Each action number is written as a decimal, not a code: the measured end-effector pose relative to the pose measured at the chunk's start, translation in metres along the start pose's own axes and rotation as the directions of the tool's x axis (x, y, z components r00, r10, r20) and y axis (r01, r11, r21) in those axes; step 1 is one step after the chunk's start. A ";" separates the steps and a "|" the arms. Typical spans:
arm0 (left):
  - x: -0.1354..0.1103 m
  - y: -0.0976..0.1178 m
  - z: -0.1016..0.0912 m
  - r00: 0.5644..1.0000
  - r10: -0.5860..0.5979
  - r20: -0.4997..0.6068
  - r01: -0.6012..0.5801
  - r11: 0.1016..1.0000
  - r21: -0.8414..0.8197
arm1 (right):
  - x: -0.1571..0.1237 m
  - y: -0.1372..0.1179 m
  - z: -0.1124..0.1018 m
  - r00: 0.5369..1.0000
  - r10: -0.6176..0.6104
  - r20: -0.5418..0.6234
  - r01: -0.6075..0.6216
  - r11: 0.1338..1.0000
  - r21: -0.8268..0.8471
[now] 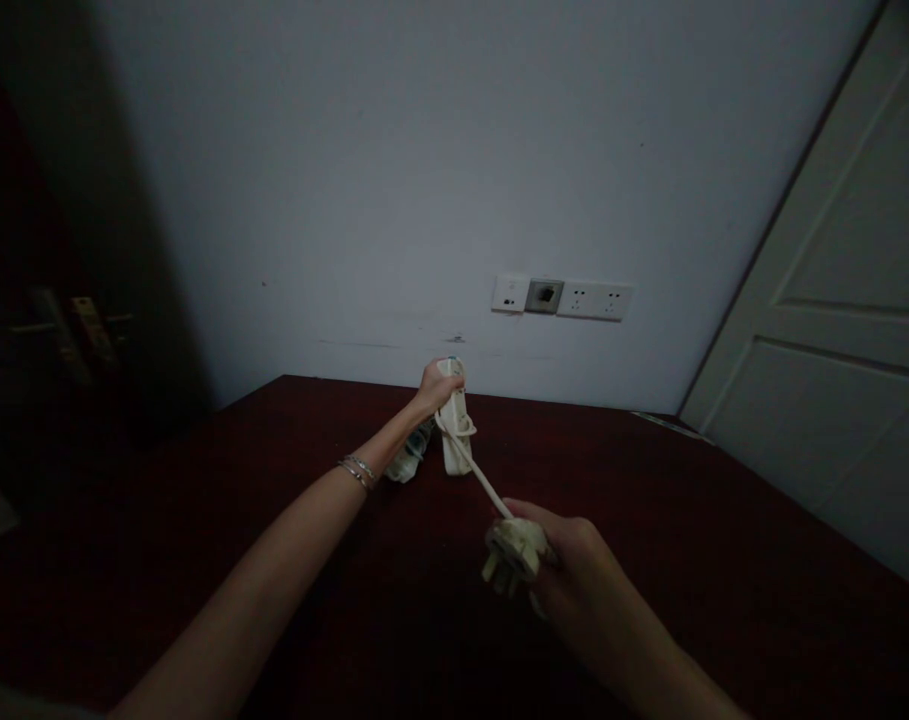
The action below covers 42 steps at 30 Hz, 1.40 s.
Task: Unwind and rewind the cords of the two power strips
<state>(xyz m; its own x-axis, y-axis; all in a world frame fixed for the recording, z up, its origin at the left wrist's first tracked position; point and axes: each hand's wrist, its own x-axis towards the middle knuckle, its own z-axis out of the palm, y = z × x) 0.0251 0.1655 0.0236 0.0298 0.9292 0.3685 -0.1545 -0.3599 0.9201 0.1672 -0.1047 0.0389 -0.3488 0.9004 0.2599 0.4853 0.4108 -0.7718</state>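
Observation:
My left hand [437,385] is closed around the far end of a white power strip [457,440], which is held over the dark red table. The strip's white cord [488,490] loops round its middle and runs toward me to a three-pin plug [515,552]. In my right hand [566,555] that plug is gripped, its pins pointing down and to the left. The cord looks straight between the two hands. Beside the strip, partly hidden by my left wrist, lies another pale object with dark parts [411,452], too dim to make out.
The dark red table [311,420] meets a pale wall [349,200]. A row of wall sockets [595,301] sits above its back edge. To the right stands a white panelled door [836,330], and at the dark left a door handle [86,320] shows. A flat strip [671,427] lies at the back right.

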 end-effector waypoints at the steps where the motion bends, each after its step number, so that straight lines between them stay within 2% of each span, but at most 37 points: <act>1: -0.002 0.000 -0.002 1.000 0.008 0.010 -0.008 1.000 0.007 | 0.000 0.002 -0.002 1.000 -0.001 0.001 0.001 1.000 -0.004; 4: -0.008 0.004 -0.009 0.998 0.029 0.055 -0.031 0.999 0.025 | 0.003 0.013 -0.018 0.999 -0.003 -0.043 0.003 1.000 0.008; 7: -0.016 0.010 -0.019 0.994 0.023 0.105 -0.024 1.000 0.014 | 0.012 0.031 -0.044 0.987 0.038 -0.156 -0.038 0.999 0.000; 9: -0.021 0.014 -0.025 0.990 0.012 0.140 -0.011 1.000 -0.008 | 0.021 0.044 -0.061 0.973 0.022 -0.230 -0.028 0.999 -0.021; 14: -0.038 0.026 -0.025 0.970 -0.071 0.231 0.110 0.981 -0.158 | 0.050 0.073 -0.086 0.918 0.003 -0.397 -0.022 0.999 -0.043; 17: -0.053 0.034 -0.015 0.915 -0.109 0.389 0.210 0.951 -0.227 | 0.066 0.083 -0.089 0.881 0.021 -0.473 -0.041 0.999 -0.033; 20: -0.070 0.038 -0.003 0.811 -0.171 0.559 0.323 0.928 -0.186 | 0.079 0.087 -0.090 0.849 0.047 -0.526 -0.072 0.997 -0.028; 21: -0.076 0.038 0.000 0.790 -0.204 0.578 0.354 0.922 -0.159 | 0.083 0.088 -0.091 0.842 0.071 -0.536 -0.089 0.996 -0.008; 22: -0.081 0.037 0.002 0.788 -0.238 0.567 0.378 0.915 -0.141 | 0.085 0.088 -0.092 0.835 0.104 -0.541 -0.107 0.994 0.025; 26: -0.093 0.027 0.002 0.862 -0.373 0.343 0.448 0.878 -0.170 | 0.086 0.084 -0.096 0.831 0.264 -0.490 -0.138 0.950 0.279; 28: -0.093 0.018 0.000 0.872 -0.414 0.262 0.464 0.869 -0.171 | 0.083 0.078 -0.097 0.867 0.307 -0.393 -0.118 0.892 0.436; 31: -0.089 0.002 -0.004 0.896 -0.403 0.183 0.433 0.887 -0.163 | 0.078 0.068 -0.099 0.921 0.335 -0.198 -0.156 0.784 0.601; 34: -0.087 -0.012 -0.002 0.899 -0.407 0.164 0.433 0.883 -0.180 | 0.077 0.059 -0.100 0.942 0.322 -0.094 -0.192 0.747 0.637; 38: -0.090 -0.026 0.007 0.859 -0.457 0.231 0.503 0.837 -0.216 | 0.082 0.052 -0.099 0.957 0.284 -0.056 -0.188 0.756 0.627; 42: -0.093 -0.034 0.015 0.843 -0.490 0.223 0.532 0.821 -0.205 | 0.091 0.048 -0.096 0.967 0.253 -0.033 -0.189 0.795 0.576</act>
<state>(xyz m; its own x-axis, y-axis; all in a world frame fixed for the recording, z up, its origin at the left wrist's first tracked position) 0.0425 0.0903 -0.0400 0.3207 0.9407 -0.1109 -0.3140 0.2160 0.9245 0.2357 0.0103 0.0814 -0.1883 0.9792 0.0750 -0.0098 0.0744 -0.9972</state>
